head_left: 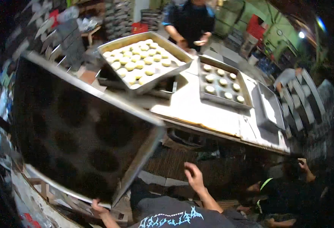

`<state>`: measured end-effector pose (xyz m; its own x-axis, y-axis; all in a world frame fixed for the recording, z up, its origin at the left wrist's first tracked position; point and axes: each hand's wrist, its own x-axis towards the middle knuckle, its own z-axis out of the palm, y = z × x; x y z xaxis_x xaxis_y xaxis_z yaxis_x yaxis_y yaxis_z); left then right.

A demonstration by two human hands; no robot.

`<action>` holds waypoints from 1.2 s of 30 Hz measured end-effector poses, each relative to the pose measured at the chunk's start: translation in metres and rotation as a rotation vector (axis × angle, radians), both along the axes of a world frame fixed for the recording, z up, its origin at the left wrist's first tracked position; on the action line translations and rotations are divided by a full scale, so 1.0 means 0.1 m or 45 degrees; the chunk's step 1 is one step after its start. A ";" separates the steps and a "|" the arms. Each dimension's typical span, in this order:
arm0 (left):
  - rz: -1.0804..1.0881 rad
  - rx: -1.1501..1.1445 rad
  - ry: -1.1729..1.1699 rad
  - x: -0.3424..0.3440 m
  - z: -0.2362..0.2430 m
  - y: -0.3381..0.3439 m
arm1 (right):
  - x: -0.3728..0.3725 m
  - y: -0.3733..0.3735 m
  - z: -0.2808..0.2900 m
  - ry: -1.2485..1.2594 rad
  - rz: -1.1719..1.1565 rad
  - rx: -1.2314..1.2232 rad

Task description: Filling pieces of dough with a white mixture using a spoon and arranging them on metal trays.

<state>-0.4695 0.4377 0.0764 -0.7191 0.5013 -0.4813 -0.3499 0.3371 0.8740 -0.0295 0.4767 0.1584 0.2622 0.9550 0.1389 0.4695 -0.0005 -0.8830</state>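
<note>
Left grip holds the dark tray, seemingly unfilled; right grip is loosely open, empty; dough rounds fill the far left tray, the worktop's middle tray looks sparser

Your left grip is on the near edge of the front tray, which reaches forward and leftward from it. Beyond your right grip stands the table: ahead-left, an upper dough tray sits over a lower tray; ahead-right lies another dough tray, with an end tray farther right.
</note>
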 end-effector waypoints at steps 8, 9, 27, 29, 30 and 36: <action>-0.974 0.484 -0.253 2.52 2.09 1.31 | 1.14 0.02 1.51 1.397 0.164 1.130; -1.179 0.510 -0.238 2.65 2.09 1.54 | 1.20 0.03 1.57 1.188 -0.306 1.039; -1.685 1.508 0.571 5.67 2.38 3.58 | 2.51 2.86 0.61 1.563 -1.603 0.425; -1.664 1.371 0.662 5.63 2.07 3.63 | 2.18 2.52 0.68 1.670 -1.235 0.287; -1.642 1.323 0.715 5.59 1.98 3.67 | 2.15 2.19 0.80 1.645 -0.961 0.045; -1.895 1.509 0.961 5.79 1.90 3.43 | 3.53 1.33 0.80 0.303 -1.355 0.322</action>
<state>0.1097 0.7810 0.2661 0.5958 0.5463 0.5887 0.0620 -0.7621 0.6445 0.3238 0.6093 0.2385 0.9744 0.1797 0.1349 0.1561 -0.1093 -0.9817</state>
